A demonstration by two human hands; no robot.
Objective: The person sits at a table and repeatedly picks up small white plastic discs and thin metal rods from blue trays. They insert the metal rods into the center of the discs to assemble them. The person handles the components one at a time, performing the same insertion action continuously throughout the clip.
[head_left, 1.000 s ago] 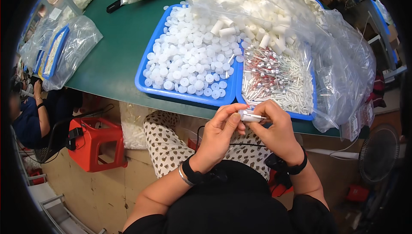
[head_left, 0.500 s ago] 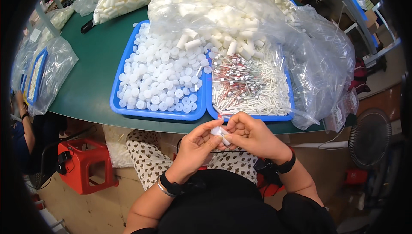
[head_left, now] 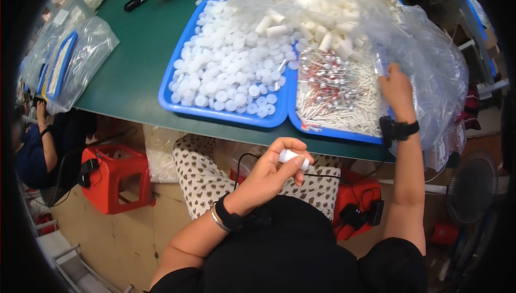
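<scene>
My left hand (head_left: 280,164) holds a small white cylinder (head_left: 293,159) between thumb and fingers, above my lap. My right hand (head_left: 399,93) is over the right edge of the right blue tray (head_left: 337,133), beside a clear plastic bag (head_left: 430,72). Its fingers are curled together; what they hold, if anything, is hidden. In that tray lie many short thin white tubes (head_left: 344,116) and a heap of thin metal pins (head_left: 328,80) with red and white parts. The left blue tray (head_left: 226,118) is full of round translucent white plastic discs (head_left: 226,67).
Large clear bags of white foam-like cylinders (head_left: 322,2) lean over the trays' far side. Red stools (head_left: 115,177) stand by the green table (head_left: 129,67). A black fan (head_left: 473,185) is at right. Another person's arm (head_left: 47,142) shows at far left.
My right hand has left the white cylinder and reached up and right to the tray's right edge. My left hand keeps the cylinder. The whole view has shifted.
</scene>
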